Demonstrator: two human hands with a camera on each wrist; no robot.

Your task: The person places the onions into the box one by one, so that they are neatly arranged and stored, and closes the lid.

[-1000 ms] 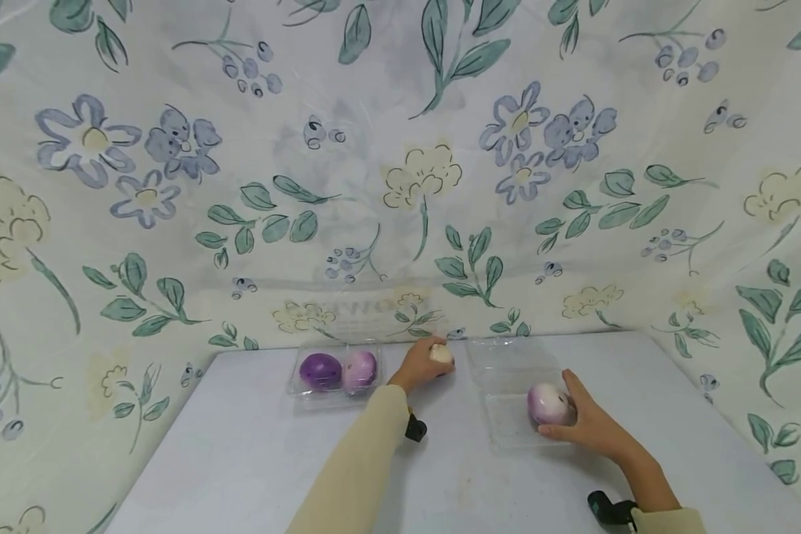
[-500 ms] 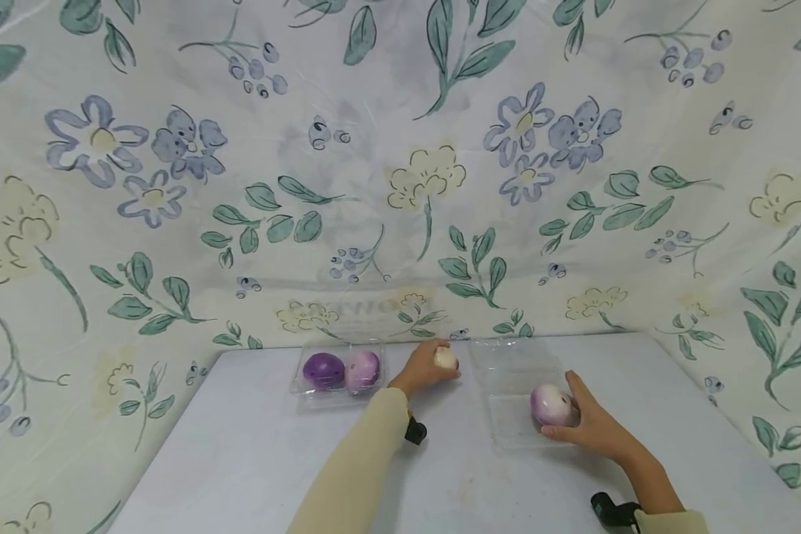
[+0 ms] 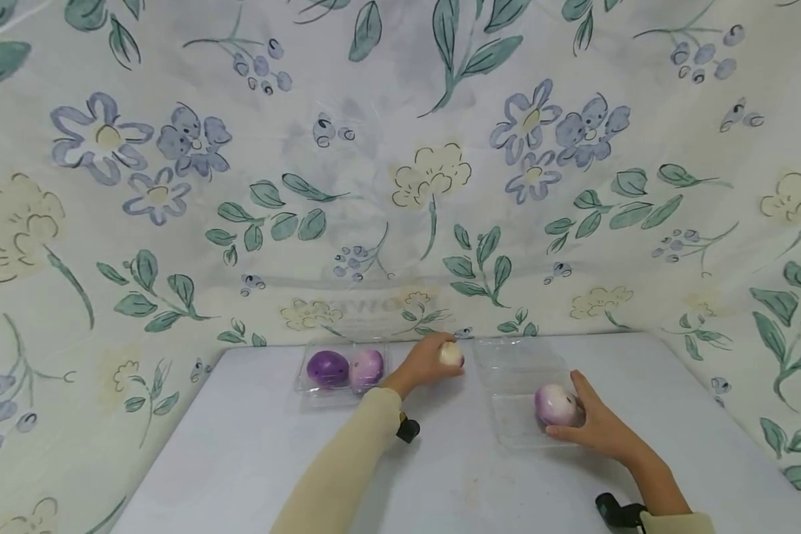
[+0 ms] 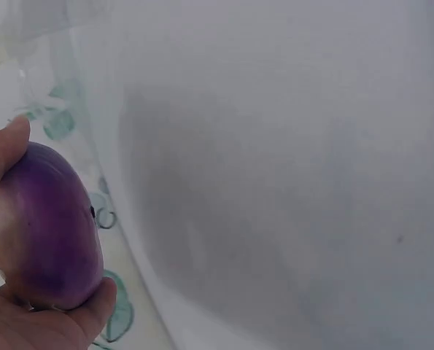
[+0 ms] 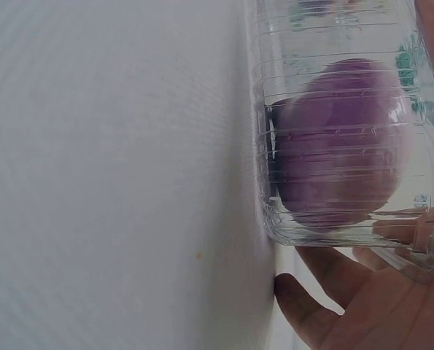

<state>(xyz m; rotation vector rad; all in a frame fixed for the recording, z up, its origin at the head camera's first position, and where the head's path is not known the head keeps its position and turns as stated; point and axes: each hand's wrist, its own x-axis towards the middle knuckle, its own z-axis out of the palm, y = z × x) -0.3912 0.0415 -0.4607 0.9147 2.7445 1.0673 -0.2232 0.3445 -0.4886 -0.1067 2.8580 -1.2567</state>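
Observation:
In the head view my left hand (image 3: pixel 430 361) grips a glossy, purple-and-white round vegetable (image 3: pixel 451 355) near the table's back edge. Its kind is unclear. The left wrist view shows thumb and fingers wrapped around its purple side (image 4: pixel 52 226), off the table. To the right, an unfolded clear plastic box (image 3: pixel 514 430) holds a similar purple-and-white round vegetable (image 3: pixel 554 405). My right hand (image 3: pixel 601 426) holds this box at its right end, thumb on the near side. Through the ribbed wall (image 5: pixel 311 237) in the right wrist view, the vegetable sits inside; some fingers are partly hidden.
On the left stands another clear plastic box (image 3: pixel 307 400), holding a dark purple round vegetable (image 3: pixel 328 368) and a lilac one (image 3: pixel 366 368). A floral curtain (image 3: pixel 400 185) hangs behind the white table (image 3: pixel 440 482).
The head view has shifted slightly, so everything appears a little further right. Both hands keep their holds, and the boxes stay where they were.

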